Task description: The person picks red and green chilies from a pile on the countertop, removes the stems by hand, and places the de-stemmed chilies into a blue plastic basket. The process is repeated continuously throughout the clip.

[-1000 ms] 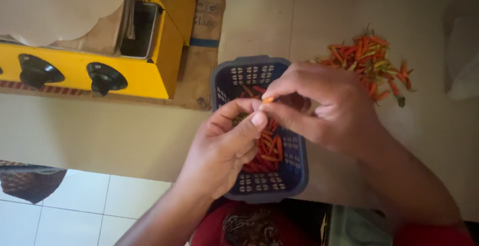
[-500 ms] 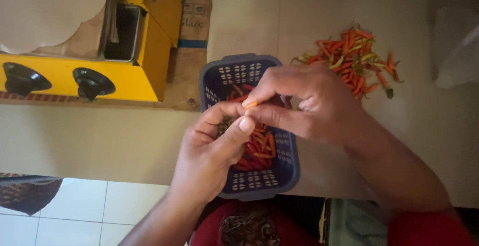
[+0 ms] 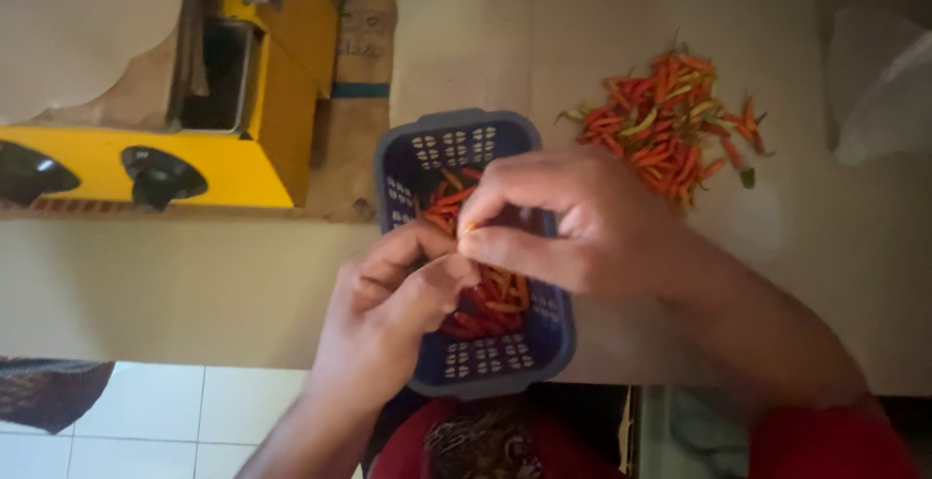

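While both hands are held together over the blue perforated basket [image 3: 473,363], a single small orange chili [image 3: 464,230] is pinched between them; only its tip shows, at the point where the fingertips meet. The right hand [image 3: 573,222] is closed on it from above with thumb and forefinger pressed together, and the left hand [image 3: 393,309] is curled against it from below, fingers bent in. Whether the stem is on or off cannot be told, since the fingers hide most of the pod.

The basket is set at the near edge of the pale counter [image 3: 194,285], part of it seemingly past the edge, with red and orange chilies [image 3: 485,299] lying inside. A loose heap of chilies [image 3: 670,120] lies further in, towards the far right, well apart from the basket. A yellow machine [image 3: 146,159] stands at the left.

Several risks can be judged. The basket could be tipped off the edge if it is pressed by the wrists. The pod could be dropped outside the basket if it is torn too sharply. Skin could be irritated by juice from a crushed pod.
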